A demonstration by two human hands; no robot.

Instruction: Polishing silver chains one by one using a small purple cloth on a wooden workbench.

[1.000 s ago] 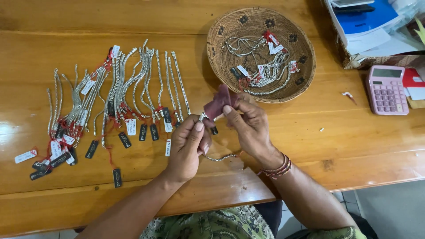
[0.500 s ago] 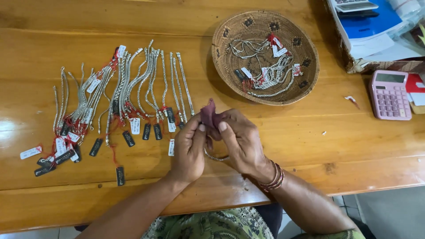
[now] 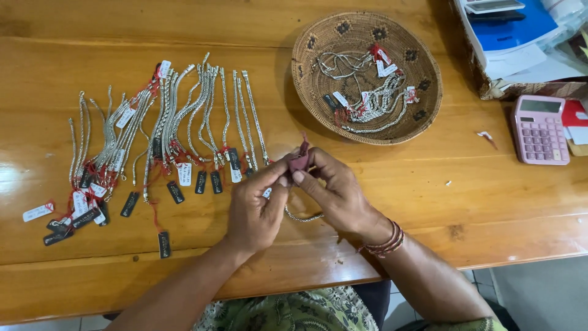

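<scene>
Both hands, left hand [image 3: 257,211] and right hand [image 3: 334,193], are pinching a dark red tag [image 3: 299,160] between closed fingertips, its silver chain [image 3: 301,217] hanging below, just before the woven basket [image 3: 422,116].

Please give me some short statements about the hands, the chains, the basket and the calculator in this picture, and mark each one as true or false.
1. Both hands, the left hand and the right hand, pinch a small dark red tag between their fingertips. True.
2. The woven basket is empty. False: silver chains with tags lie inside it.
3. A silver chain hangs in a loop below the hands. True.
4. The pink calculator lies at the left end of the table. False: it lies at the right, beside the basket.
5. The row of silver chains to the left of the hands lies on the wooden table. True.
</scene>
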